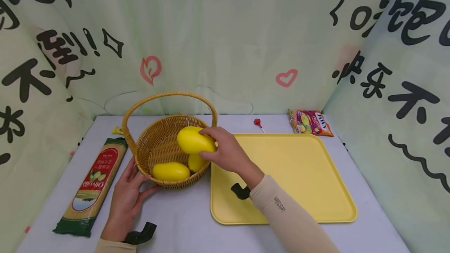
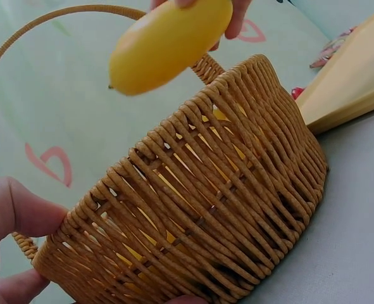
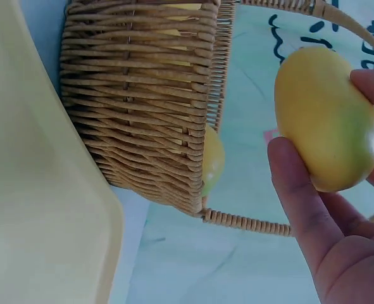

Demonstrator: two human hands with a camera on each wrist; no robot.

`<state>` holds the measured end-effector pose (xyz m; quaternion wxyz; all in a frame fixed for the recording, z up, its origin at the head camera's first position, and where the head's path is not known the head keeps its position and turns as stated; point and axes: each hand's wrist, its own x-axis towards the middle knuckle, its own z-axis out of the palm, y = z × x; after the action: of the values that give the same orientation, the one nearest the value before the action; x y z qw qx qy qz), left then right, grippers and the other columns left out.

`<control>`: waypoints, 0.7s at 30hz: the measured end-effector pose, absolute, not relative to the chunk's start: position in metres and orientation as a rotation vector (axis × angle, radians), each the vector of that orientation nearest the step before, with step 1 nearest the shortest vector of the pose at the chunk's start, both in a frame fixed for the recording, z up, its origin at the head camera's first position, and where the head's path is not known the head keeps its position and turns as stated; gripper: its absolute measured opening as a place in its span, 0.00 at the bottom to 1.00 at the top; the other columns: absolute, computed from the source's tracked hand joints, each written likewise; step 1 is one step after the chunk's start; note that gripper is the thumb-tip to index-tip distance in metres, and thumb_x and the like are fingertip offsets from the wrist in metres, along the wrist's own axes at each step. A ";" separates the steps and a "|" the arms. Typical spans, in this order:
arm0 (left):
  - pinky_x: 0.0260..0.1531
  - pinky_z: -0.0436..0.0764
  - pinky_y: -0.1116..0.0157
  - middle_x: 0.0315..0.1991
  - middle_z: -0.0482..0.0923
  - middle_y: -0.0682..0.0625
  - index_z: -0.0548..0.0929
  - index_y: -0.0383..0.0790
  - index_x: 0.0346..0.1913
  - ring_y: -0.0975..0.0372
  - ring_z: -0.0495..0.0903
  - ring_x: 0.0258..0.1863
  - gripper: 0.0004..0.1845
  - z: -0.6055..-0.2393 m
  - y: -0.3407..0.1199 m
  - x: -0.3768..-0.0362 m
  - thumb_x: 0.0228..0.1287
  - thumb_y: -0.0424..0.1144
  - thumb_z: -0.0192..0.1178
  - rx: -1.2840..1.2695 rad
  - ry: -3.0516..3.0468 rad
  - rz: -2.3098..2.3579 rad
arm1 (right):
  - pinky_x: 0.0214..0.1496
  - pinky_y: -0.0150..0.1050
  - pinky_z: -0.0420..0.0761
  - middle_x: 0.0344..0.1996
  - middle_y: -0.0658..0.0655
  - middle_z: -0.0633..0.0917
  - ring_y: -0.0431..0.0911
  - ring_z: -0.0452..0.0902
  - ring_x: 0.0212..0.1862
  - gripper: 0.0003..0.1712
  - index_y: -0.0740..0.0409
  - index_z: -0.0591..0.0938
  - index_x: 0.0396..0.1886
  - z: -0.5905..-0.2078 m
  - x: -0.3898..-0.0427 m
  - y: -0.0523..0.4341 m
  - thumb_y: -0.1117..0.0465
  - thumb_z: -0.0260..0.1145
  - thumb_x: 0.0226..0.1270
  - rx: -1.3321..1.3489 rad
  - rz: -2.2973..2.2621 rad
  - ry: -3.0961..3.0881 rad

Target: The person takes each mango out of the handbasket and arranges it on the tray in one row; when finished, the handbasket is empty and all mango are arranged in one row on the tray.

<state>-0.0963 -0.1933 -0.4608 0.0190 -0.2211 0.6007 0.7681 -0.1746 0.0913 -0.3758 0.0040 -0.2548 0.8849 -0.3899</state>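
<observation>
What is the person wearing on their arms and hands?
Both hands are bare. The right arm wears a snug beige sleeve with small dark lettering near the wrist. The left arm shows a beige cuff too. A black mount sits at the left wrist, another at the right.

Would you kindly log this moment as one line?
right hand: grips yellow mango | left hand: touches woven wicker basket
</observation>
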 end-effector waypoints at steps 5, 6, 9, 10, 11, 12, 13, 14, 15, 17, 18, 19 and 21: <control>0.54 0.88 0.47 0.88 0.44 0.57 0.49 0.76 0.84 0.51 0.65 0.78 0.47 -0.461 -0.192 -0.096 0.76 0.29 0.53 -0.683 1.865 2.379 | 0.53 0.42 0.89 0.63 0.55 0.83 0.49 0.81 0.56 0.32 0.51 0.81 0.69 -0.379 -0.161 0.109 0.53 0.76 0.66 -0.710 -1.380 2.770; 0.54 0.88 0.47 0.88 0.44 0.57 0.49 0.76 0.84 0.51 0.65 0.78 0.47 -0.461 -0.192 -0.095 0.76 0.30 0.53 -0.681 1.865 2.378 | 0.53 0.42 0.90 0.63 0.54 0.83 0.49 0.81 0.56 0.32 0.51 0.81 0.69 -0.379 -0.158 0.113 0.53 0.77 0.66 -0.688 -1.407 2.766; 0.53 0.88 0.48 0.88 0.44 0.56 0.49 0.75 0.84 0.51 0.65 0.78 0.47 -0.461 -0.193 -0.095 0.76 0.30 0.53 -0.683 1.869 2.383 | 0.53 0.42 0.90 0.63 0.53 0.83 0.49 0.82 0.57 0.32 0.49 0.81 0.69 -0.381 -0.150 0.123 0.54 0.77 0.66 -0.621 -1.474 2.751; 0.53 0.88 0.48 0.88 0.44 0.56 0.49 0.75 0.84 0.51 0.65 0.78 0.46 -0.461 -0.193 -0.095 0.76 0.30 0.53 -0.683 1.868 2.384 | 0.52 0.42 0.91 0.64 0.53 0.83 0.50 0.82 0.57 0.32 0.49 0.81 0.70 -0.383 -0.147 0.127 0.54 0.77 0.66 -0.603 -1.493 2.745; 0.53 0.89 0.48 0.88 0.44 0.56 0.49 0.75 0.84 0.51 0.64 0.79 0.46 -0.461 -0.193 -0.095 0.76 0.30 0.53 -0.683 1.869 2.383 | 0.51 0.41 0.91 0.64 0.53 0.83 0.51 0.82 0.57 0.32 0.49 0.81 0.70 -0.384 -0.145 0.130 0.54 0.77 0.66 -0.577 -1.514 2.735; 0.53 0.89 0.48 0.88 0.44 0.56 0.49 0.74 0.84 0.51 0.64 0.78 0.46 -0.461 -0.193 -0.095 0.76 0.30 0.53 -0.680 1.866 2.386 | 0.51 0.41 0.91 0.64 0.53 0.82 0.51 0.82 0.58 0.32 0.48 0.80 0.70 -0.386 -0.142 0.133 0.54 0.77 0.66 -0.559 -1.531 2.729; 0.53 0.89 0.48 0.88 0.44 0.55 0.49 0.74 0.84 0.51 0.64 0.78 0.46 -0.461 -0.193 -0.095 0.76 0.29 0.53 -0.678 1.865 2.390 | 0.51 0.41 0.91 0.64 0.53 0.82 0.52 0.82 0.58 0.33 0.48 0.80 0.70 -0.387 -0.140 0.136 0.54 0.77 0.66 -0.543 -1.551 2.721; 0.53 0.89 0.48 0.88 0.44 0.55 0.49 0.74 0.84 0.51 0.64 0.78 0.46 -0.461 -0.193 -0.095 0.76 0.29 0.53 -0.679 1.864 2.392 | 0.51 0.40 0.91 0.64 0.53 0.82 0.53 0.82 0.57 0.33 0.48 0.80 0.70 -0.388 -0.138 0.138 0.55 0.77 0.66 -0.528 -1.569 2.717; 0.53 0.89 0.48 0.88 0.44 0.55 0.49 0.74 0.84 0.51 0.64 0.78 0.46 -0.461 -0.193 -0.095 0.76 0.29 0.53 -0.675 1.860 2.395 | 0.50 0.40 0.91 0.65 0.53 0.82 0.53 0.82 0.58 0.33 0.48 0.80 0.71 -0.390 -0.136 0.141 0.55 0.77 0.66 -0.512 -1.585 2.713; 0.53 0.89 0.48 0.88 0.44 0.55 0.50 0.75 0.84 0.51 0.64 0.78 0.46 -0.460 -0.193 -0.095 0.76 0.29 0.53 -0.679 1.856 2.397 | 0.51 0.40 0.91 0.64 0.54 0.82 0.53 0.82 0.58 0.33 0.47 0.80 0.71 -0.392 -0.131 0.145 0.55 0.77 0.66 -0.470 -1.605 2.709; 0.53 0.89 0.48 0.88 0.45 0.55 0.50 0.75 0.84 0.52 0.64 0.78 0.46 -0.460 -0.193 -0.095 0.76 0.29 0.53 -0.681 1.853 2.399 | 0.51 0.40 0.91 0.64 0.54 0.82 0.54 0.81 0.58 0.33 0.47 0.80 0.71 -0.394 -0.129 0.147 0.55 0.77 0.66 -0.451 -1.612 2.707; 0.53 0.88 0.47 0.88 0.45 0.55 0.50 0.75 0.84 0.52 0.64 0.78 0.46 -0.460 -0.193 -0.096 0.76 0.29 0.53 -0.684 1.853 2.399 | 0.51 0.39 0.91 0.64 0.54 0.82 0.54 0.81 0.58 0.33 0.47 0.80 0.71 -0.395 -0.127 0.149 0.55 0.77 0.67 -0.431 -1.617 2.708; 0.54 0.88 0.47 0.88 0.44 0.55 0.50 0.76 0.84 0.52 0.65 0.78 0.46 -0.460 -0.192 -0.096 0.76 0.29 0.53 -0.688 1.852 2.396 | 0.51 0.38 0.91 0.64 0.54 0.82 0.54 0.81 0.59 0.33 0.48 0.80 0.71 -0.397 -0.122 0.153 0.55 0.76 0.67 -0.395 -1.633 2.700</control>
<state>-0.0959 -0.1924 -0.4597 0.0181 -0.2214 0.5963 0.7714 -0.1219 0.1528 -0.3971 -0.0193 -0.1243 0.8489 -0.5133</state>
